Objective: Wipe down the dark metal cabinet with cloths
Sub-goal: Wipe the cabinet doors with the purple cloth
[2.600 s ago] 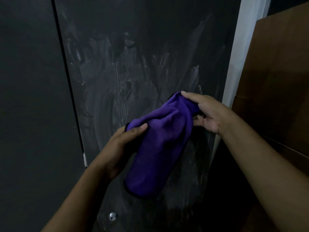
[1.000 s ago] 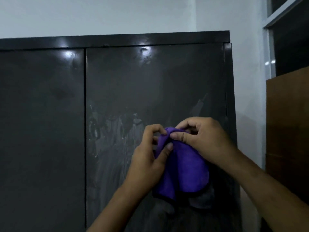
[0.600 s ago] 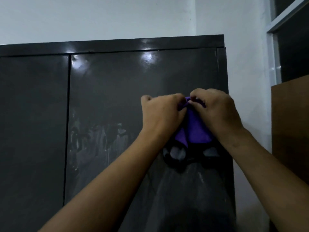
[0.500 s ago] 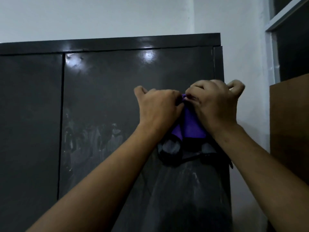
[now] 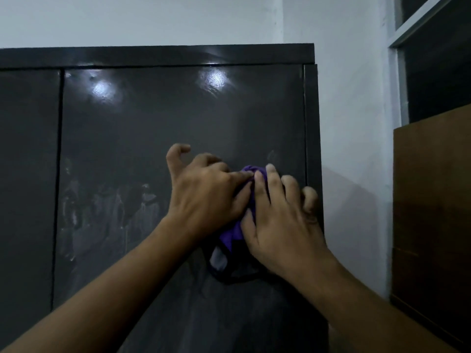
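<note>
Up against the right door of the dark metal cabinet (image 5: 153, 123), a purple cloth (image 5: 230, 235) sits bunched. The left hand (image 5: 204, 197) pinches its top edge, while the right hand (image 5: 280, 222) curls its fingers around it.

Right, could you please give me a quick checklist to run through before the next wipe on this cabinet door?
1. Grip on the purple cloth: ok; the left hand and right hand both hold it.
2. Cloth spread flat for wiping: not ok; it is bunched, with one corner hanging below the hands.
3. Cloth touching the right door: cannot tell; the hands hide the contact.
4. Streaks cleared: not ok; pale smears lie on the door left of the hands.
5. Room to wipe rightward: not ok; the right hand sits at the door's right edge.
</note>
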The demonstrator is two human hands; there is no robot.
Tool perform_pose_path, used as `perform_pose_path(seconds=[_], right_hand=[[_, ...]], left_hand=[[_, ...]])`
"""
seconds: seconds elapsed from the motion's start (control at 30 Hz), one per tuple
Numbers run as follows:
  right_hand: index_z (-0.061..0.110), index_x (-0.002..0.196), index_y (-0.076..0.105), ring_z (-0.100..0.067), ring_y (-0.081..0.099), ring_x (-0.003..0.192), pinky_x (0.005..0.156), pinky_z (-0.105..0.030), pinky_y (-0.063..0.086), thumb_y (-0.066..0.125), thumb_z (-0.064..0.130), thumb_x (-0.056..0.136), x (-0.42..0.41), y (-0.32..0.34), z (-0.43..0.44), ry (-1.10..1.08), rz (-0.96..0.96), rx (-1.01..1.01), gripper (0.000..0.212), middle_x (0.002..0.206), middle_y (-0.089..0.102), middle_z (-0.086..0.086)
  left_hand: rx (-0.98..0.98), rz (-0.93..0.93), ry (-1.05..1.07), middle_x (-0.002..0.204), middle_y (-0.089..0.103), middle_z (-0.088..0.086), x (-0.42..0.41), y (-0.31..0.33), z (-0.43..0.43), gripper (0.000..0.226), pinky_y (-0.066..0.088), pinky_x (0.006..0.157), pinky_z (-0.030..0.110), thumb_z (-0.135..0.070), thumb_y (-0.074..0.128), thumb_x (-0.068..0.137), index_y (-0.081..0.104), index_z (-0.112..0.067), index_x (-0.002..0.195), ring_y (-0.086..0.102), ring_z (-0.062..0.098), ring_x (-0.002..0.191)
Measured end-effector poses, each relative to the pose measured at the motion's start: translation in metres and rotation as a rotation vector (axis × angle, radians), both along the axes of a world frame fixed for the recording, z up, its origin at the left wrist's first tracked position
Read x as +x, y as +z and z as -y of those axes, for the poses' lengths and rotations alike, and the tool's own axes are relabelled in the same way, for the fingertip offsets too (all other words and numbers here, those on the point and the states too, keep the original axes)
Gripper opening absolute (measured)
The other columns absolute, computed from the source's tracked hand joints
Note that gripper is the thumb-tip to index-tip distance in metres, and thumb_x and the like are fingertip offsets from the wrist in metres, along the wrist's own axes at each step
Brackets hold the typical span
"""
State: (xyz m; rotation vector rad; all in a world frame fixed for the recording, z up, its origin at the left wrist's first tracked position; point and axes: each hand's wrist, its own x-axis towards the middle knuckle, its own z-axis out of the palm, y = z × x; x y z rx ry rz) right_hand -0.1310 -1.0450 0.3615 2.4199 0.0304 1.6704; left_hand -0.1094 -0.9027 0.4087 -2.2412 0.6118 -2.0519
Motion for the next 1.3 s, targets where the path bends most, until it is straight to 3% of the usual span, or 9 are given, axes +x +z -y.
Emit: perform_pose_path(seconds=[0.13, 0.23, 0.37, 0.47, 0.63, 0.77, 0.9, 1.1, 1.3], right_hand=[[0.004, 0.143, 0.048, -0.031, 0.034, 0.106, 0.082, -0.045, 0.026, 0.048, 0.016, 0.071, 0.001, 0.032, 0.004, -0.205, 0.115, -0.074, 0.073, 0.145, 0.029, -0.017], [0.010, 0.145, 0.043, -0.029, 0.037, 0.107, 0.083, -0.043, 0.032, 0.054, 0.011, 0.090, 0.005, 0.058, 0.014, -0.083, 0.155, -0.061, 0.056, 0.139, 0.033, -0.010], [-0.005, 0.147, 0.037, -0.037, 0.049, 0.119, 0.099, -0.047, 0.044, 0.048, 0.004, 0.091, 0.015, 0.040, 0.023, 0.068, 0.089, -0.095, 0.058, 0.146, 0.043, -0.022], [-0.013, 0.147, 0.034, -0.048, 0.040, 0.137, 0.110, -0.056, 0.039, 0.031, 0.022, 0.090, 0.020, -0.006, 0.024, 0.120, -0.038, -0.153, 0.067, 0.154, 0.034, -0.030], [-0.009, 0.146, 0.040, -0.041, 0.035, 0.140, 0.120, -0.045, 0.022, 0.035, 0.038, 0.095, 0.012, -0.008, 0.032, 0.254, -0.052, -0.149, 0.069, 0.153, 0.039, -0.025], [-0.013, 0.145, 0.038, -0.046, 0.044, 0.128, 0.110, -0.055, 0.040, 0.040, 0.012, 0.095, 0.024, 0.037, 0.042, 0.178, 0.081, -0.071, 0.055, 0.151, 0.040, -0.029], [-0.002, 0.155, 0.023, -0.038, 0.030, 0.140, 0.117, -0.046, 0.033, 0.041, -0.001, 0.096, 0.029, 0.082, 0.032, 0.136, 0.161, 0.041, 0.062, 0.162, 0.024, -0.019], [0.004, 0.136, 0.059, -0.031, 0.051, 0.127, 0.113, -0.039, 0.035, 0.039, 0.007, 0.095, 0.050, 0.053, 0.039, 0.374, 0.189, -0.346, 0.046, 0.142, 0.057, -0.012], [0.020, 0.133, 0.063, -0.021, 0.057, 0.128, 0.113, -0.043, 0.038, 0.049, 0.008, 0.098, 0.033, 0.063, 0.099, 0.439, 0.064, -0.493, 0.039, 0.137, 0.061, 0.001]], left_hand=[[-0.063, 0.021, 0.019, 0.067, 0.067, -0.006, 0.001, 0.029, 0.012, 0.030, 0.019, 0.104, 0.053, -0.051, 0.047, 0.097, 0.076, -0.041, 0.094, 0.067, 0.021, 0.089], [-0.086, 0.026, 0.002, 0.068, 0.068, -0.007, -0.002, 0.046, 0.022, 0.037, 0.017, 0.107, 0.056, -0.056, 0.042, 0.098, 0.076, -0.041, 0.095, 0.068, 0.021, 0.090], [-0.105, 0.083, -0.105, 0.085, 0.075, -0.010, 0.007, 0.043, 0.008, 0.032, 0.003, 0.115, 0.067, -0.052, 0.047, 0.093, 0.074, -0.045, 0.109, 0.061, 0.022, 0.122], [-0.096, 0.086, -0.120, 0.109, 0.075, -0.009, 0.016, 0.039, -0.006, 0.040, -0.006, 0.110, 0.074, -0.036, 0.051, 0.088, 0.067, -0.035, 0.125, 0.049, 0.029, 0.136], [-0.075, 0.044, -0.066, 0.143, 0.055, 0.008, 0.014, 0.047, -0.013, 0.049, -0.007, 0.107, 0.080, -0.033, 0.049, 0.087, 0.052, -0.024, 0.135, 0.049, 0.033, 0.136], [-0.137, 0.053, -0.042, 0.144, 0.040, 0.016, 0.017, 0.055, -0.023, 0.048, -0.011, 0.107, 0.075, -0.039, 0.051, 0.088, 0.048, -0.025, 0.134, 0.057, 0.032, 0.120], [-0.106, 0.054, -0.051, 0.140, 0.036, 0.017, 0.035, 0.060, -0.034, 0.046, -0.008, 0.111, 0.073, -0.038, 0.048, 0.092, 0.045, -0.022, 0.135, 0.030, 0.034, 0.144], [0.041, 0.011, -0.135, 0.140, 0.039, 0.017, 0.054, 0.069, -0.055, 0.052, 0.009, 0.115, 0.067, -0.048, 0.040, 0.095, 0.049, -0.021, 0.139, 0.028, 0.034, 0.140], [0.180, -0.013, -0.156, 0.140, 0.040, 0.012, 0.054, 0.079, -0.080, 0.052, 0.011, 0.116, 0.063, -0.047, 0.039, 0.095, 0.047, -0.027, 0.142, 0.036, 0.032, 0.134]])
